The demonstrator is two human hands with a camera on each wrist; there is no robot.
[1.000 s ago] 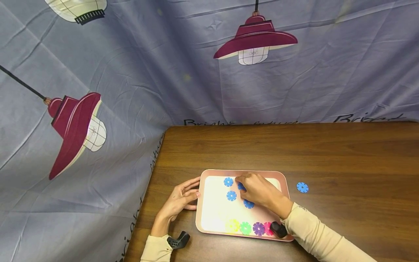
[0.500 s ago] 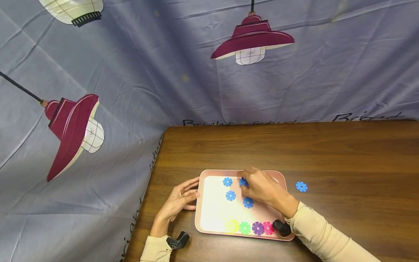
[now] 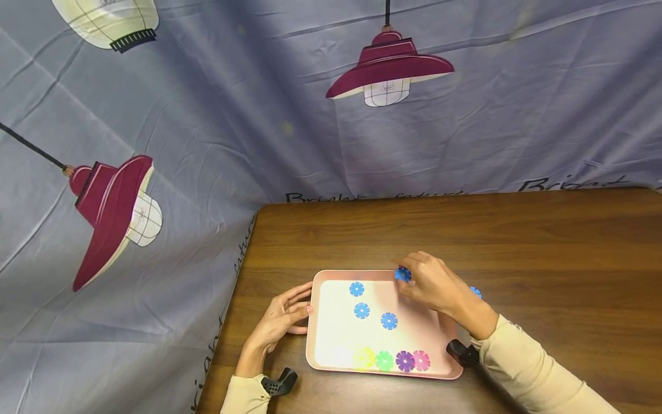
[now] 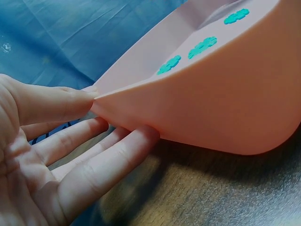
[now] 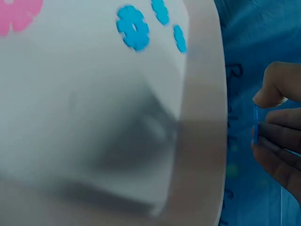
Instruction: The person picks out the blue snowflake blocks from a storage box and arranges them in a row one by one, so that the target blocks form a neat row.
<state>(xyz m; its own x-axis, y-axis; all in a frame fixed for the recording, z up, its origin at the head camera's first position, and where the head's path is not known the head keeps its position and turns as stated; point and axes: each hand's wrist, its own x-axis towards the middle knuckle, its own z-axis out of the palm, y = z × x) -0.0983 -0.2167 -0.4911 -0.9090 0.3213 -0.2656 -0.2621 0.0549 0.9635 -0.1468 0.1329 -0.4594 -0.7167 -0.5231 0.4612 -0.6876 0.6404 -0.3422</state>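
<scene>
My right hand (image 3: 439, 287) pinches a blue notched disc (image 3: 403, 274) over the back rim of the pink tray (image 3: 336, 336). Seen from the right wrist, the thumb and fingers (image 5: 282, 136) hold this disc (image 5: 256, 125) edge-on, outside the tray wall. My left hand (image 3: 279, 316) rests at the tray's left end; in the left wrist view its extended thumb and fingers (image 4: 70, 155) touch the outer wall and rim. Three blue discs lie flat in the tray, one at the upper left (image 3: 356, 288), one below it (image 3: 362, 310), one nearer the middle (image 3: 389, 321).
Along the tray's near side lie a yellow disc (image 3: 365, 357), a green one (image 3: 384, 361), a purple one (image 3: 405, 361) and a pink one (image 3: 421, 360). Another blue disc (image 3: 475, 292) is on the wooden table behind the right forearm. A printed curtain (image 3: 289, 115) hangs behind.
My right hand has lifted a blue disc off the tray and moved it back and to the right. The left hand keeps its place at the tray's end.
</scene>
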